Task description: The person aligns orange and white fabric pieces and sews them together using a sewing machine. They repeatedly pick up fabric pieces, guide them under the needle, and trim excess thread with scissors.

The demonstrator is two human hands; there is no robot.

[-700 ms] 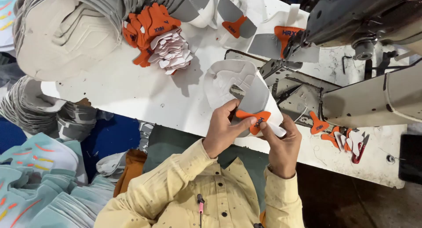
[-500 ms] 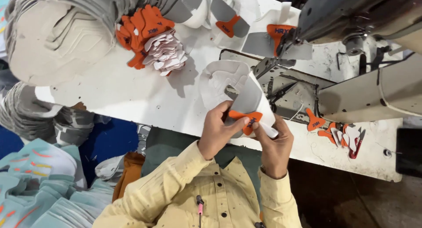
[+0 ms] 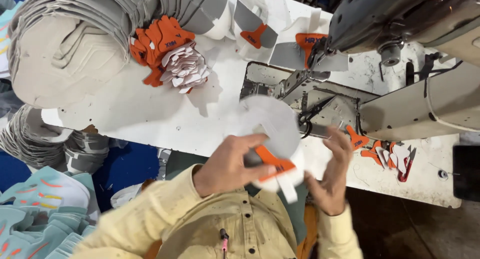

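Observation:
My left hand (image 3: 227,164) grips a round white shoe-upper piece (image 3: 272,121) by the orange patch (image 3: 272,161) lying on its near edge. The piece is held up over the table's front edge, just in front of the sewing machine's metal bed (image 3: 320,96). My right hand (image 3: 332,176) is beside the piece's right edge with its fingers spread and holds nothing. A white strip hangs down from the piece between my two hands.
A dark sewing machine head (image 3: 400,19) stands at the back right of the white table (image 3: 140,114). Stacked grey upper pieces (image 3: 65,49), orange patches (image 3: 160,44) and small white pieces (image 3: 187,69) lie at the left. Loose orange bits (image 3: 380,151) and red snips (image 3: 405,164) lie right. Teal pieces (image 3: 35,209) sit below.
Both hands pinched the orange patch on the piece before. Now my right hand has let go and opened, and my left hand has lifted the piece nearer to me.

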